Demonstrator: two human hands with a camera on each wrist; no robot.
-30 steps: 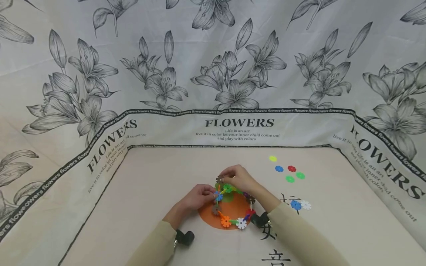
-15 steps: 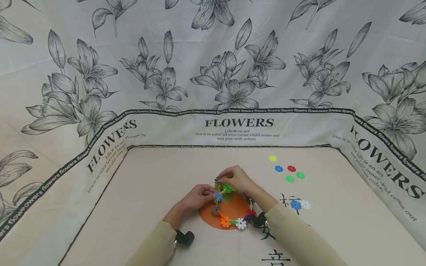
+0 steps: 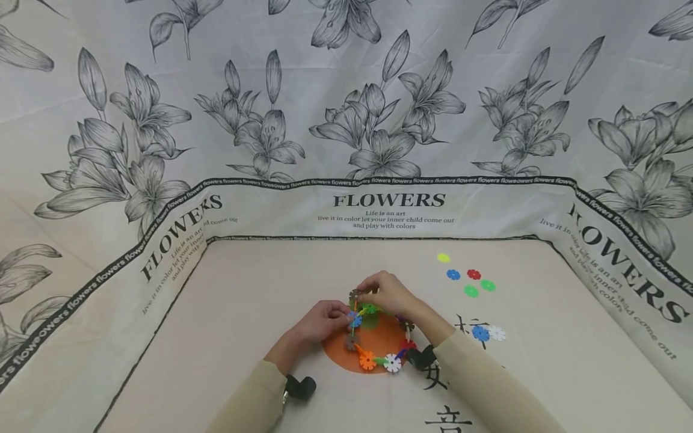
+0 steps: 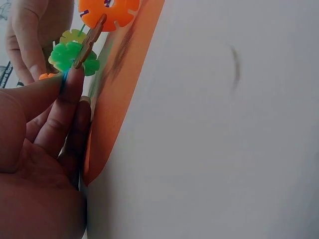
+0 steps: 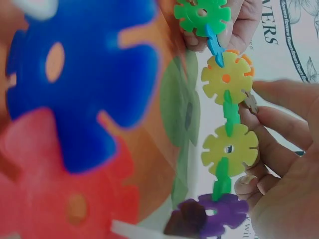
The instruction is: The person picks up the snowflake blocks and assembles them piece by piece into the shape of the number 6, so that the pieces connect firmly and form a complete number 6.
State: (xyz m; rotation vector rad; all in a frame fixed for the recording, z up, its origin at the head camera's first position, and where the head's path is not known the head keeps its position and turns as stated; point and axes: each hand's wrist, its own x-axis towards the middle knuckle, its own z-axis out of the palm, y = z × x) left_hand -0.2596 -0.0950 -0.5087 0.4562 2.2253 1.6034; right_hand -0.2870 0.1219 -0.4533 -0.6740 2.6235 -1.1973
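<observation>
Slotted flower-shaped plastic discs are linked edge to edge into a ring, including an orange disc, a white disc and a purple disc. My left hand pinches a blue disc on the ring's left side; its thin edge shows between thumb and finger in the left wrist view. My right hand pinches a grey-brown disc at the far left of the ring, right by a yellow disc. A green disc stands just beyond the left fingertips.
Loose discs lie on the tabletop at the back right, among them a yellow one and a red one. Nearer lie a loose blue disc and a white one. A printed orange fruit lies under the ring.
My right hand and the grey-brown disc have shifted slightly, and more of that disc shows past the fingertips. The left hand and the rest of the ring hold nearly still.
</observation>
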